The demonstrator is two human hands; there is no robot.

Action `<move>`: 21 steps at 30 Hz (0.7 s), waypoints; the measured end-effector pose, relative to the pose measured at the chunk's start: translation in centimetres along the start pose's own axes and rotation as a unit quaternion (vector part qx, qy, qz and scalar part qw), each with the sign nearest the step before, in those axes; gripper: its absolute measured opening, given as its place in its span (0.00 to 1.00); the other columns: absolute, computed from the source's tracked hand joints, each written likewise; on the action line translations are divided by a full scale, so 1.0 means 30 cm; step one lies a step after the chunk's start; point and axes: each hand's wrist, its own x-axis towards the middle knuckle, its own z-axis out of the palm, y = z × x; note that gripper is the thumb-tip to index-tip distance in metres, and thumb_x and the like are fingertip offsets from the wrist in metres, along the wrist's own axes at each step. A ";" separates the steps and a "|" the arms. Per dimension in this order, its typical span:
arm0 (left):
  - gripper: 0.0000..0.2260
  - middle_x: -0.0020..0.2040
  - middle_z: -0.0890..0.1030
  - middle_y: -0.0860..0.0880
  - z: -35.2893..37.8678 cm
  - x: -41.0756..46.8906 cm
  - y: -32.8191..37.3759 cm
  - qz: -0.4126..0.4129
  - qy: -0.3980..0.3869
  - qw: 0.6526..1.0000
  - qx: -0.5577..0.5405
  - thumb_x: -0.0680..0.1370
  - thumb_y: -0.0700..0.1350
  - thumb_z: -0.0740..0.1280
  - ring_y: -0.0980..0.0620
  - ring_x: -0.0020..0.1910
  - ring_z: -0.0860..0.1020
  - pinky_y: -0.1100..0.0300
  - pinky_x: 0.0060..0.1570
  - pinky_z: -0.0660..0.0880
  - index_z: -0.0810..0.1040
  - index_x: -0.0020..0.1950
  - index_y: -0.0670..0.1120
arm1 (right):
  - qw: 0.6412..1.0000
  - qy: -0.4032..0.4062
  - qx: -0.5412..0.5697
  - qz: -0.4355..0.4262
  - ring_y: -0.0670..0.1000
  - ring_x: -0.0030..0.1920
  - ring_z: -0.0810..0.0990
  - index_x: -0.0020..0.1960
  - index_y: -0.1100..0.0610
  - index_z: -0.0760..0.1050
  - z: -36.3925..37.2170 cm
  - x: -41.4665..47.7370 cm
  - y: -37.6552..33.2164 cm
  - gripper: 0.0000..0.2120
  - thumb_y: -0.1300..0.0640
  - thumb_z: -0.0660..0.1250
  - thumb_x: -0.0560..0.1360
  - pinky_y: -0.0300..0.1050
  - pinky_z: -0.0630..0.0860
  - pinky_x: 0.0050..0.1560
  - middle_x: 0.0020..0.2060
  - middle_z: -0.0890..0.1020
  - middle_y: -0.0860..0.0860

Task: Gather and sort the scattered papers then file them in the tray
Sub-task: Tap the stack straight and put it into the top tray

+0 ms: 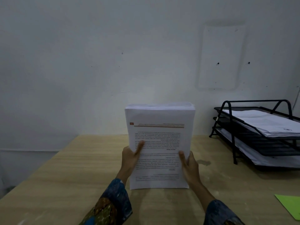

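While the stack of papers [159,143] is standing upright on its short edge over the table [65,184], head view only: the left hand [129,159] is gripping its left side with the thumb lying across the front sheet, and the right hand [191,167] is gripping the right side the same way. The printed text is facing the camera upside down. Judgement: holding it on end is serving to square the sheets before filing; contact between the bottom edge and the table cannot be told.

The top edges are looking slightly uneven, so alignment is probably not finished.

The black wire tray [233,143] is sitting well apart at right, against the wall, with sheets already lying in its upper and lower tiers. A green sheet [290,207] is lying near the right edge. The table between stack and tray is showing open room for a sideways carry.
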 end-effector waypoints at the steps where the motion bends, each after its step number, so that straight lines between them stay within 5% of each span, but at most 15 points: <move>1: 0.35 0.39 0.83 0.50 0.007 0.007 0.000 -0.005 0.005 1.000 0.006 0.58 0.73 0.68 0.55 0.35 0.82 0.65 0.30 0.79 0.79 0.47 0.44 | 1.000 -0.007 0.005 0.003 0.45 0.53 0.81 0.57 0.47 0.71 -0.003 0.006 -0.003 0.32 0.26 0.61 0.63 0.38 0.79 0.53 0.54 0.81 0.48; 4: 0.21 0.41 0.82 0.45 0.030 0.030 -0.002 -0.033 0.034 0.998 0.031 0.70 0.57 0.70 0.51 0.37 0.81 0.65 0.31 0.79 0.79 0.48 0.40 | 1.000 -0.018 -0.009 0.009 0.43 0.50 0.81 0.61 0.53 0.72 -0.020 0.012 -0.014 0.26 0.38 0.61 0.70 0.31 0.79 0.44 0.51 0.82 0.48; 7: 0.16 0.38 0.81 0.47 0.044 0.052 0.027 -0.054 0.019 0.998 0.038 0.71 0.57 0.69 0.54 0.33 0.79 0.66 0.29 0.77 0.77 0.43 0.44 | 0.999 -0.005 -0.053 0.002 0.41 0.38 0.83 0.56 0.56 0.75 -0.044 0.031 -0.038 0.18 0.44 0.62 0.74 0.29 0.77 0.35 0.44 0.83 0.48; 10: 0.17 0.35 0.78 0.51 0.051 0.066 0.065 -0.075 -0.007 0.996 0.046 0.72 0.57 0.68 0.56 0.33 0.76 0.68 0.25 0.74 0.77 0.46 0.43 | 0.997 0.011 -0.072 0.000 0.44 0.37 0.81 0.53 0.59 0.77 -0.070 0.051 -0.069 0.14 0.49 0.63 0.76 0.27 0.75 0.31 0.43 0.83 0.53; 17: 0.17 0.57 0.81 0.40 0.049 0.072 0.118 -0.206 -0.224 0.948 -0.095 0.74 0.48 0.67 0.40 0.49 0.81 0.49 0.50 0.78 0.75 0.61 0.44 | 0.996 0.000 -0.071 0.058 0.45 0.39 0.79 0.57 0.61 0.77 -0.165 0.076 -0.131 0.15 0.52 0.64 0.77 0.26 0.74 0.29 0.46 0.82 0.53; 21: 0.08 0.41 0.85 0.44 0.084 0.019 0.113 -0.250 -0.280 0.914 -0.156 0.78 0.43 0.61 0.45 0.37 0.83 0.55 0.37 0.79 0.75 0.54 0.44 | 0.990 0.011 -0.049 0.131 0.48 0.41 0.79 0.56 0.61 0.77 -0.232 0.054 -0.152 0.15 0.51 0.65 0.77 0.37 0.76 0.39 0.47 0.80 0.54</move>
